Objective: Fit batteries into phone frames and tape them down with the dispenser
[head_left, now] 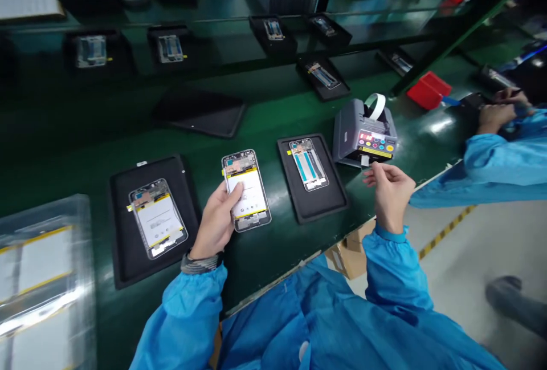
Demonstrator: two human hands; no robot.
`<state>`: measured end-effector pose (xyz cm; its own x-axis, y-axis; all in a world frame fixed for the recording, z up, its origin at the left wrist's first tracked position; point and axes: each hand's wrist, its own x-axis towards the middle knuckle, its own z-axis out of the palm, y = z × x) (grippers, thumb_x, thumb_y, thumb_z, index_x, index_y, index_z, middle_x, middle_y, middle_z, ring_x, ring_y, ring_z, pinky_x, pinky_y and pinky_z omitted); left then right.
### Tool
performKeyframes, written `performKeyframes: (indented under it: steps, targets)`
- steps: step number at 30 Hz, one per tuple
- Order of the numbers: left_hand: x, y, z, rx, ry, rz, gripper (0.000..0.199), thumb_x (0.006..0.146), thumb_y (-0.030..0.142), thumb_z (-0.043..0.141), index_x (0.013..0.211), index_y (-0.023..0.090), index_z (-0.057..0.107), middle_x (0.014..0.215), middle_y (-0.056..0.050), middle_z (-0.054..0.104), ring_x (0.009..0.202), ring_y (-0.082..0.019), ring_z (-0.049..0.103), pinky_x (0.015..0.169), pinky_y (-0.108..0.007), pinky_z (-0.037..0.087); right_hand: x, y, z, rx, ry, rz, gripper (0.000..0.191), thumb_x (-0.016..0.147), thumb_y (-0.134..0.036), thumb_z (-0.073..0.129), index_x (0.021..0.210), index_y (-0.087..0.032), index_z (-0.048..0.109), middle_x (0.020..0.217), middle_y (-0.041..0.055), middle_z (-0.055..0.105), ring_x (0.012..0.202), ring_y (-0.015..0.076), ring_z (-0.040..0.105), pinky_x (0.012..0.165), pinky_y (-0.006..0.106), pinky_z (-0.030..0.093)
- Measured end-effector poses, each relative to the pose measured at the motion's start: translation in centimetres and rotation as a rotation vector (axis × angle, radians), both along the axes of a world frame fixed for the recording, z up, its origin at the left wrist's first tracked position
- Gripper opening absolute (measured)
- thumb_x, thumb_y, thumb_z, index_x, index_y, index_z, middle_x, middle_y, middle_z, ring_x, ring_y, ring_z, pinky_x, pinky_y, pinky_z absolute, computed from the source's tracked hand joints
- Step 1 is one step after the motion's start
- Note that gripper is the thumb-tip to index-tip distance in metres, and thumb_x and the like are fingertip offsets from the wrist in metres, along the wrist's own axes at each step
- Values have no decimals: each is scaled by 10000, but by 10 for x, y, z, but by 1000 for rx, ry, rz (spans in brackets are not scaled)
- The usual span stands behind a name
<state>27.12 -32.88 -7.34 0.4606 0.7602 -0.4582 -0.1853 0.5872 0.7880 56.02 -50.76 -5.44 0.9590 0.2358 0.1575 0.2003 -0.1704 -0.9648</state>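
Note:
My left hand [217, 213] is closed around an opened phone [248, 190], its thumb pressed on the white battery. My right hand [391, 187] has thumb and fingers pinched together just below the mouth of a grey tape dispenser [356, 127]. A short pale piece of tape [364, 160] sticks out there, beside the fingertips; whether they hold anything is too small to make out. To the left, a second phone with a battery [158, 219] lies in a black tray [123, 244]. Between my hands, a phone frame with blue strips [310, 165] rests in another black tray [316, 210].
A clear plastic tray of batteries [43, 273] sits at the lower left. Beyond the phones lies a dark tray [200, 110]. Several trays with phone frames stand on the bench and shelf. A red bin [428, 90] is past the dispenser; a co-worker's sleeve [504, 145] is at right.

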Motion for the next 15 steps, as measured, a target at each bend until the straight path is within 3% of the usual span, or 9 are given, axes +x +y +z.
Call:
performKeyframes:
  steps: [3,8,15]
  targets:
    - [-1,-1,1,27,-42,-61,607,695,378,921,1212,175,677,1121,-87,779,972,-254,762,820,-326,645,14,1,-4,-42,101,16,243,734,-366,755,741,-127,714,635,69,710,467,147,609,419,233,421]
    - [-5,-2,-1,52,-64,-100,649,723,333,908,1286,158,637,1232,-121,749,1107,-300,731,910,-382,629,12,5,-5,-73,121,-3,257,722,-377,769,726,-128,708,630,76,712,452,150,607,398,229,414]
    - [-3,-2,-6,88,-68,-96,617,729,349,902,1255,152,645,1259,-137,740,1093,-318,735,941,-436,612,10,3,-1,-59,188,29,240,725,-349,771,665,-131,691,640,92,718,443,139,593,386,225,404]
